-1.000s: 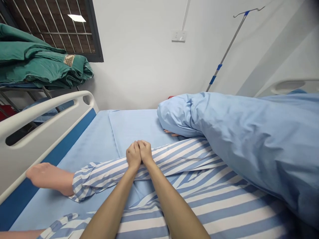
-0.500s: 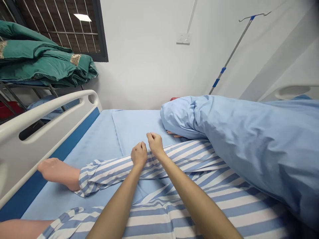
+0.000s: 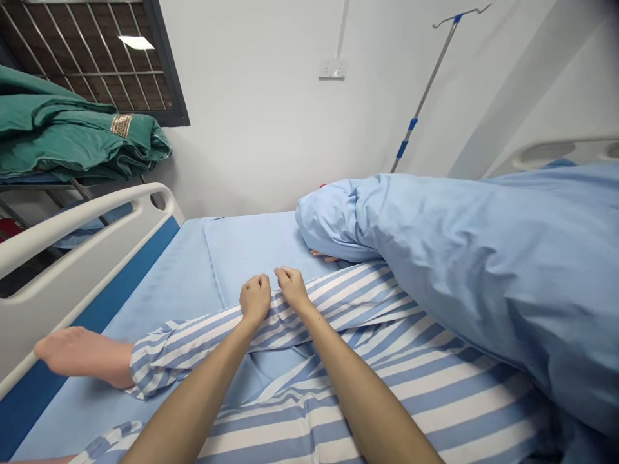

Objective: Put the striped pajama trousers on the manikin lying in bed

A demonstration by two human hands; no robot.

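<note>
My left hand (image 3: 255, 298) is closed in a fist at the knee of the far leg, against the blue-and-white striped trousers (image 3: 193, 341). Just to its right, my right hand (image 3: 291, 288) is also a fist, over the far side of the same knee. No object shows in either hand. The leg lies stretched out on the bed, its bare foot (image 3: 82, 351) to the left. A nearer striped leg lies below my forearms. Fingertips (image 3: 323, 256) of the lying figure peek out from under a light blue quilt (image 3: 435, 238), which hides the upper body.
A white bed end board (image 3: 91, 258) with a blue strip stands at the left. Light blue sheet (image 3: 251, 245) spreads beyond the leg. Folded green cloth (image 3: 72, 135) lies on a rack by the barred window (image 3: 87, 58). A drip stand (image 3: 425, 90) rises behind the quilt.
The view has turned slightly, so the scene sits further left. Both fists stay at the knee, with only a slight shift between them.
</note>
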